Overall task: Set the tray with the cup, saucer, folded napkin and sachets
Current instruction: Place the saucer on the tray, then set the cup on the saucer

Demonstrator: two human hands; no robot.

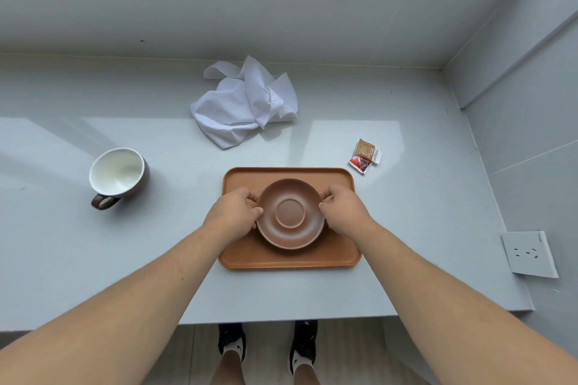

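Left hand (233,212) and right hand (344,208) pinch the saucer (290,213) rim mid-tray (244,256), margins bare all round.

Both arms outstretched, left hand (234,212) and right hand (344,209) pinching inward, fingers curled.

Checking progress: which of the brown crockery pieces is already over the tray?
The flat brown saucer, gripped by both hands above the wooden tray; the brown cup sits on the counter, far left.
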